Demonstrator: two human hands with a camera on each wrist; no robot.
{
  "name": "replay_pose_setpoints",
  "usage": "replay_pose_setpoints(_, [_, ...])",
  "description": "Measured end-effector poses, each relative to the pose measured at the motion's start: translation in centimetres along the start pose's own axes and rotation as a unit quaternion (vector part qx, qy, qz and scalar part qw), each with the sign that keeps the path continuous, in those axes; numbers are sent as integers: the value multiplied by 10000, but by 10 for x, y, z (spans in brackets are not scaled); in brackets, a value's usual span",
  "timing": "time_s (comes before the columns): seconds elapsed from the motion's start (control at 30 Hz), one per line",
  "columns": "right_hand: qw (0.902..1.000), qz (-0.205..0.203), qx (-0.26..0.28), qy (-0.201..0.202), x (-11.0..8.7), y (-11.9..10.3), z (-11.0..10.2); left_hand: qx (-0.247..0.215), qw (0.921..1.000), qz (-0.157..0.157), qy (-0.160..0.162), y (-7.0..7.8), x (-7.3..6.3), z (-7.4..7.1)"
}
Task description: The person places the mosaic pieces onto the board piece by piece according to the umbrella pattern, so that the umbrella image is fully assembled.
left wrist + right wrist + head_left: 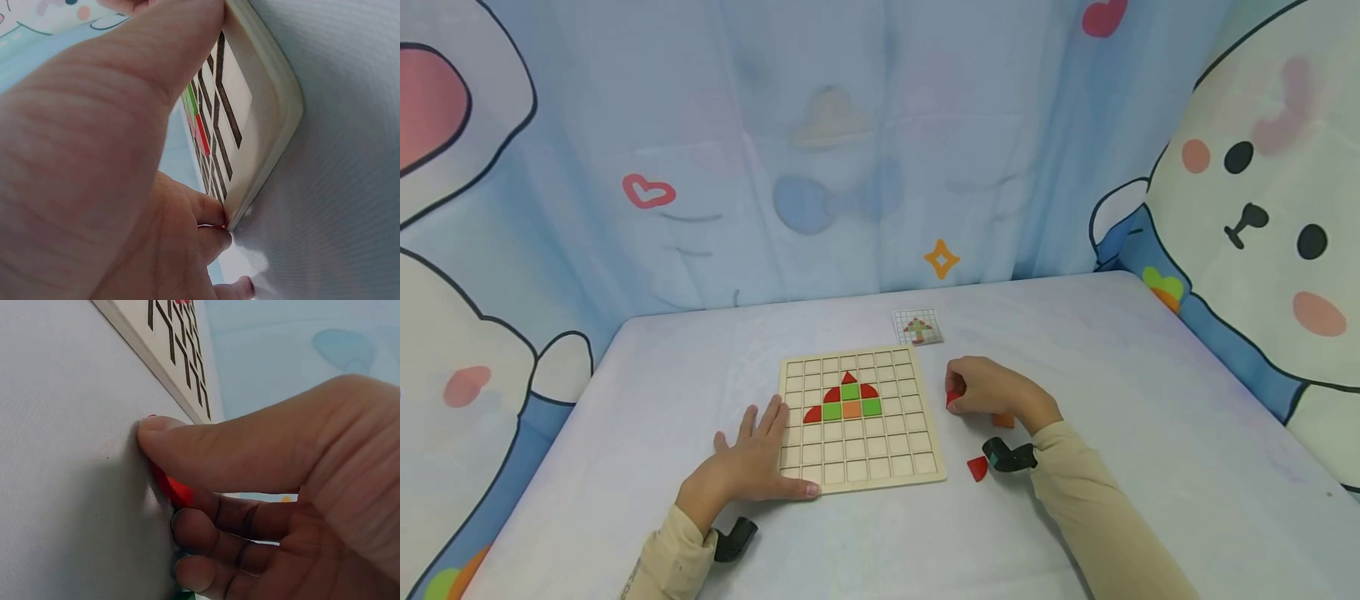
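A square wooden grid board lies on the table, with red, green and orange pieces set in its upper middle squares. My left hand rests at the board's left edge, fingers spread along the side and thumb at the near edge. In the left wrist view the fingertips meet the board's rim. Right of the board, my right hand pinches a red piece between thumb and fingers, low over the cloth. The fingers hide much of that piece. Below the hand lie an orange square piece and a red quarter-round piece.
A small pattern card with a coloured figure on a grid lies just behind the board. A white cloth covers the table. A blue printed curtain hangs behind it. Each wrist wears a black camera mount.
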State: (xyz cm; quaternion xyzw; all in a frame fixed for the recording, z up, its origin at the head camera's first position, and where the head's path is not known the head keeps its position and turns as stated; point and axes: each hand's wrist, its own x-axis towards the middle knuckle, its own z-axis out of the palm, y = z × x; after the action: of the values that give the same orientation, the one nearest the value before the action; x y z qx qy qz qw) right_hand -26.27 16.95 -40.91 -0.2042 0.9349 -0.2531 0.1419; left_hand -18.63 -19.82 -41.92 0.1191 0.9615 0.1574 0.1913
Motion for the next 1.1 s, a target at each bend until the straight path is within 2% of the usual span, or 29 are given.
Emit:
replay_pose_setpoints(0.2, [9995, -77, 271, 155, 4, 3, 1, 0, 10000, -1, -6, 0, 0, 0])
replay_pose_setpoints(0.3, [9980, -239, 468, 340, 6, 6, 2, 5, 10000, -6, -6, 0, 0, 0])
replay_pose_setpoints(0.4, [9954, -231, 712, 603, 7, 8, 3, -7, 10000, -18, -15, 1, 0, 0])
replay_pose_setpoints(0.63, [9815, -361, 1610, 968, 9, 6, 3, -11, 10000, -6, -3, 2, -1, -1])
replay_pose_setpoints(0.77, [9762, -402, 1826, 1099, 11, 5, 4, -8, 10000, 8, -2, 1, -1, -1])
replay_pose_setpoints(1.1, [9602, -474, 2580, 960, 15, 2, 8, 10, 10000, 1, -12, -1, 1, 0])
